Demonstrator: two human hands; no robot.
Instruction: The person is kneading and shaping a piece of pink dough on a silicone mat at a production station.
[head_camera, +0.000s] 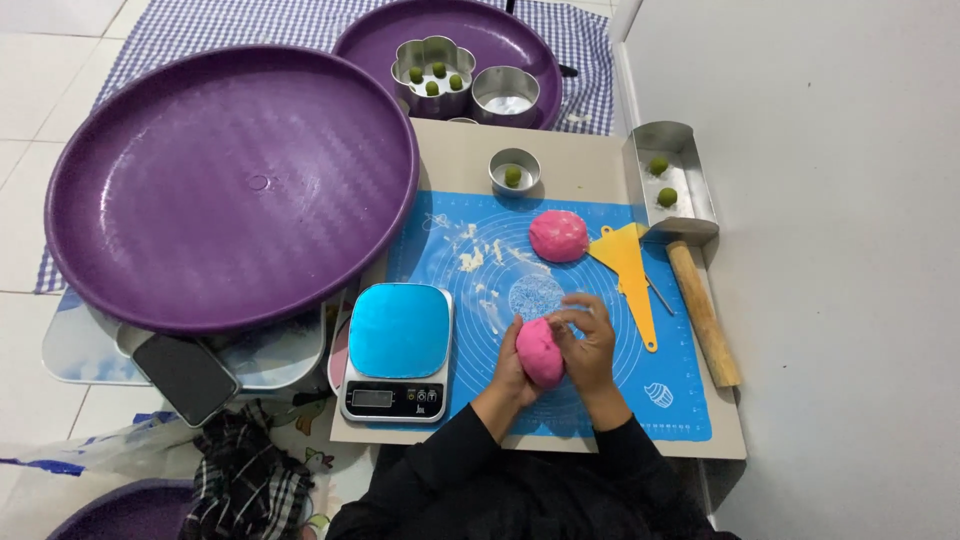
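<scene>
Both my hands cup a pink ball of dough (539, 352) above the near part of a blue baking mat (600, 400). My left hand (508, 362) supports it from the left and below. My right hand (587, 340) wraps over its right side with fingers curled on top. A second pink dough lump (558, 235) lies farther back on the mat. A blue-topped kitchen scale (398, 350) stands just left of my hands.
A yellow scraper (627, 262) and wooden rolling pin (702, 310) lie right of the mat. A small round tin (514, 170) and a metal tray (672, 178) hold green balls. Two purple trays (230, 185) (470, 35) sit behind, one with metal moulds. A phone (185, 377) lies at left.
</scene>
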